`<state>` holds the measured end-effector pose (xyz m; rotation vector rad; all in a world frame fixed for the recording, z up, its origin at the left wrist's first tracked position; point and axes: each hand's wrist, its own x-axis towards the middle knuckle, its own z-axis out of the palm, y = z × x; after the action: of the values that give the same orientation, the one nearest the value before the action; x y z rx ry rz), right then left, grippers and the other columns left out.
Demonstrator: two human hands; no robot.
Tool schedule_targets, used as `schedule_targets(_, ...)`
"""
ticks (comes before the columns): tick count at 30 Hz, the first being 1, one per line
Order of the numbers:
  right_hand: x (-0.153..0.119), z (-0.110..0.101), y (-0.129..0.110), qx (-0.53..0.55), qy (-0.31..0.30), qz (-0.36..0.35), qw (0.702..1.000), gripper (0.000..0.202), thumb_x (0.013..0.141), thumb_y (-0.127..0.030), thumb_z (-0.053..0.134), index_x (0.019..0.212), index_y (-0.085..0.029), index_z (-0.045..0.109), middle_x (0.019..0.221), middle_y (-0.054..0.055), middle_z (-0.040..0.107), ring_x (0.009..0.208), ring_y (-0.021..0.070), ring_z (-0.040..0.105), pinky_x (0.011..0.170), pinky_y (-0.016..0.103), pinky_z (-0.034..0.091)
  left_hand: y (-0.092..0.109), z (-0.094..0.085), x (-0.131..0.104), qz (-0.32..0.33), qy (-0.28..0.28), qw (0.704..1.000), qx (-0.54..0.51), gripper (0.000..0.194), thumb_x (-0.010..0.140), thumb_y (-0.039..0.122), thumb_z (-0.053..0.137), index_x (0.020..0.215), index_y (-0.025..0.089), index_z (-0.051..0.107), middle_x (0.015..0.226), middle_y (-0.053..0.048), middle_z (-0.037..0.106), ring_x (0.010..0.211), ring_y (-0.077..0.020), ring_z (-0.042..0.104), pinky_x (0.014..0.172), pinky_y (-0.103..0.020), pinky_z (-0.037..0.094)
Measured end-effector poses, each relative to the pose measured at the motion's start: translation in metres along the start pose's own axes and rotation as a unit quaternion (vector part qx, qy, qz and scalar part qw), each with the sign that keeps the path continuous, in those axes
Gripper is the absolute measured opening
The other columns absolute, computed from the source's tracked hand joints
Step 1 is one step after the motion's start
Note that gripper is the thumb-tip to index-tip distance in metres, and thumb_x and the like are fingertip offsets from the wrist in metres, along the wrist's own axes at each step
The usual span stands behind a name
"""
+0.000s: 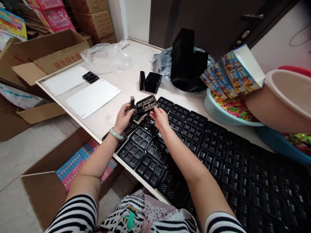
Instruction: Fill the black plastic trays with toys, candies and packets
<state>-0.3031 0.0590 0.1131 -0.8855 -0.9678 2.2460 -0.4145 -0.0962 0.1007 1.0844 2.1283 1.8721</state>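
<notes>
My left hand (123, 117) is closed around a small stack of black plastic trays (132, 108), held on edge. Between the thumb and fingers of my right hand (159, 117) is the edge of a single black compartment tray (146, 104), tilted above the table. Below both hands, rows of matching black trays (137, 139) lie side by side, covering the table's near and right part. Past my hands stands a block of stacked black trays (153, 82), with a thinner stack (142, 80) beside it.
White cardboard sheets (93, 98) and a lone black tray (90, 77) lie at the left. A plastic bag (109, 56) sits behind them. Light-blue basin (218, 111) with colourful bands is at right. Open cartons (41, 191) stand on the floor, one holding pink and blue boxes.
</notes>
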Motion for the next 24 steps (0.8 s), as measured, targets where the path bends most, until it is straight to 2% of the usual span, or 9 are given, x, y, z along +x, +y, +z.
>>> schedule_targets(4, 0.054, 0.016, 0.006, 0.031, 0.047, 0.026, 0.998, 0.031, 0.089, -0.018, 0.077, 0.076, -0.022, 0.049, 0.065, -0.009, 0.061, 0.065, 0.0063, 0.070, 0.065, 0.015, 0.058, -0.008, -0.022, 0.001, -0.017, 0.022, 1.000, -0.005, 0.036, 0.090, 0.048, 0.068, 0.117, 0.026, 0.063, 0.123, -0.008, 0.071, 0.116, -0.0251, 0.068, 0.101, -0.044, 0.059)
schedule_targets(7, 0.090, 0.030, 0.010, 0.032, 0.085, 0.042, 0.995, 0.026, 0.092, -0.015, 0.071, 0.080, -0.022, 0.049, 0.071, -0.008, 0.063, 0.073, 0.0073, 0.073, 0.074, 0.019, 0.061, -0.010, -0.026, -0.001, -0.024, 0.018, 1.000, 0.003, 0.037, 0.088, 0.049, 0.071, 0.117, 0.028, 0.065, 0.119, -0.007, 0.072, 0.110, -0.0252, 0.070, 0.092, -0.043, 0.062)
schedule_targets(10, 0.105, 0.038, 0.013, 0.032, 0.110, 0.067, 0.991, 0.019, 0.095, -0.012, 0.063, 0.086, -0.024, 0.051, 0.076, -0.006, 0.065, 0.079, 0.0096, 0.075, 0.079, 0.025, 0.063, -0.012, -0.025, 0.002, -0.023, 0.000, 1.000, 0.011, 0.036, 0.087, 0.049, 0.072, 0.116, 0.028, 0.066, 0.125, -0.008, 0.070, 0.110, -0.0248, 0.070, 0.090, -0.042, 0.063)
schedule_targets(13, 0.089, 0.035, 0.020, 0.026, 0.093, 0.105, 0.990, 0.017, 0.092, -0.010, 0.065, 0.086, -0.022, 0.054, 0.076, -0.003, 0.065, 0.075, 0.0123, 0.073, 0.075, 0.027, 0.064, -0.013, -0.024, 0.008, 0.001, -0.021, 0.999, 0.041, 0.035, 0.089, 0.049, 0.071, 0.114, 0.025, 0.067, 0.137, -0.011, 0.064, 0.119, -0.0268, 0.067, 0.092, -0.043, 0.062)
schedule_targets(15, 0.063, 0.029, 0.023, 0.009, 0.032, 0.110, 0.993, 0.013, 0.091, -0.016, 0.070, 0.083, -0.020, 0.060, 0.078, -0.001, 0.067, 0.072, 0.0121, 0.072, 0.067, 0.024, 0.062, -0.012, -0.020, 0.011, 0.034, -0.041, 0.995, 0.085, 0.032, 0.089, 0.047, 0.071, 0.113, 0.025, 0.068, 0.139, -0.013, 0.063, 0.126, -0.0294, 0.064, 0.096, -0.046, 0.061)
schedule_targets(17, 0.035, 0.021, 0.022, -0.040, -0.066, 0.070, 0.995, 0.015, 0.088, -0.026, 0.076, 0.081, -0.019, 0.065, 0.079, -0.001, 0.069, 0.069, 0.0104, 0.068, 0.057, 0.018, 0.055, -0.011, -0.014, 0.013, 0.065, -0.073, 0.987, 0.131, 0.029, 0.089, 0.042, 0.073, 0.111, 0.025, 0.070, 0.137, -0.013, 0.064, 0.131, -0.0311, 0.061, 0.104, -0.051, 0.057)
schedule_targets(19, 0.012, 0.015, 0.017, -0.100, -0.131, 0.003, 0.986, 0.019, 0.078, -0.031, 0.084, 0.080, -0.020, 0.068, 0.075, -0.003, 0.069, 0.064, 0.0085, 0.062, 0.052, 0.016, 0.047, -0.009, -0.005, 0.014, 0.082, -0.105, 0.979, 0.157, 0.026, 0.088, 0.038, 0.074, 0.110, 0.025, 0.071, 0.136, -0.013, 0.065, 0.132, -0.0312, 0.060, 0.113, -0.055, 0.051)
schedule_targets(21, -0.001, 0.011, 0.011, -0.135, -0.140, -0.040, 0.980, 0.023, 0.070, -0.031, 0.088, 0.077, -0.020, 0.069, 0.065, -0.006, 0.064, 0.058, 0.0074, 0.056, 0.050, 0.017, 0.043, -0.007, 0.003, 0.014, 0.083, -0.129, 0.976, 0.157, 0.025, 0.088, 0.036, 0.075, 0.109, 0.024, 0.072, 0.136, -0.013, 0.065, 0.132, -0.0306, 0.060, 0.117, -0.056, 0.047)
schedule_targets(24, -0.006, 0.011, 0.006, -0.126, -0.125, -0.025, 0.984, 0.032, 0.068, -0.035, 0.090, 0.067, -0.021, 0.061, 0.055, -0.008, 0.057, 0.051, 0.0069, 0.050, 0.049, 0.019, 0.043, -0.004, 0.010, 0.014, 0.064, -0.146, 0.980, 0.123, 0.024, 0.089, 0.039, 0.073, 0.108, 0.024, 0.072, 0.136, -0.012, 0.065, 0.131, -0.0294, 0.061, 0.114, -0.053, 0.050)
